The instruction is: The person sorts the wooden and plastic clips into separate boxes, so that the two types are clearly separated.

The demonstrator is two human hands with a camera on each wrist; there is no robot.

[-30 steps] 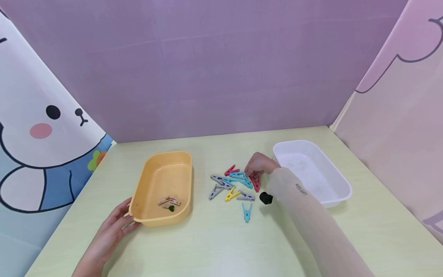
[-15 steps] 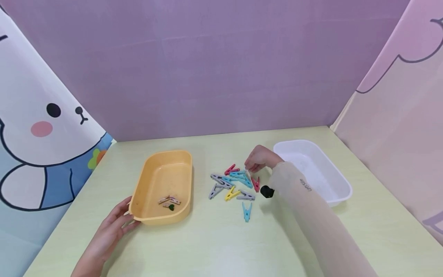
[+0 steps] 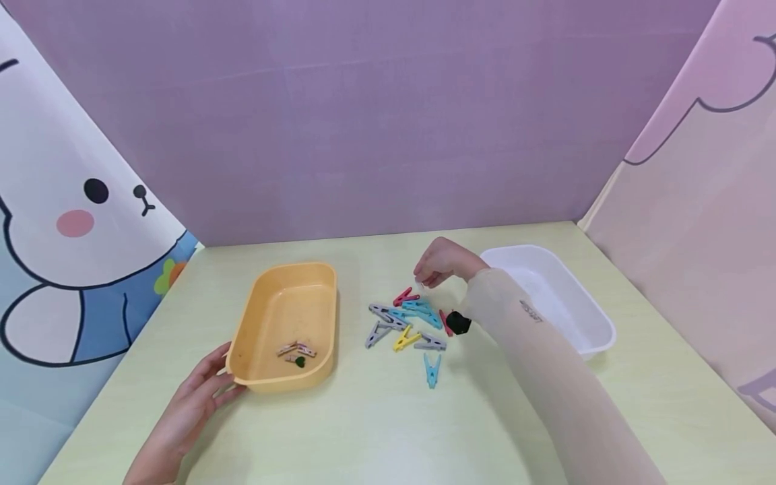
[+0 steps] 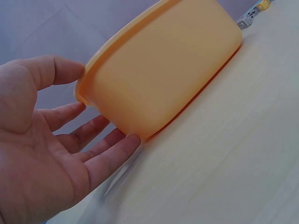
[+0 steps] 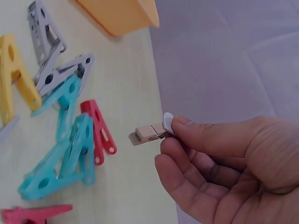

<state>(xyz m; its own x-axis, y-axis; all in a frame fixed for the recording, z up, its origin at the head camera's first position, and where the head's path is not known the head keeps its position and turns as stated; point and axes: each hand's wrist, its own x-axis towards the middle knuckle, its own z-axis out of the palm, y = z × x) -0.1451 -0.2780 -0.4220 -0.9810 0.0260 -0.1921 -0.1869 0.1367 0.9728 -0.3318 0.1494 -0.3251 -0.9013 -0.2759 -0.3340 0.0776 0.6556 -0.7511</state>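
My right hand (image 3: 445,261) pinches a small wooden clothespin (image 5: 150,133) between thumb and forefinger. A white piece (image 5: 168,123) sits at the clothespin's held end. Below that hand in the head view lie several plastic clothespins: red (image 3: 405,296), blue (image 3: 424,313), grey (image 3: 377,335) and yellow (image 3: 407,339). My left hand (image 3: 192,403) touches the near left corner of a yellow-orange basin (image 3: 291,273), fingers loosely extended against its rim and outer wall. Inside that basin, small wooden clothespins (image 3: 297,349) lie near the front, one with a dark green heart (image 3: 300,362).
A white basin (image 3: 570,276) stands on the right of the table, partly behind the right sleeve (image 3: 533,337). One blue clothespin (image 3: 432,370) lies apart, nearer the front. A purple wall (image 3: 388,135) rises behind the table (image 3: 339,438).
My right hand has risen from the clothespin pile and moved back and slightly left, bringing a small wooden clothespin with it. My left hand stays at the yellow-orange basin.
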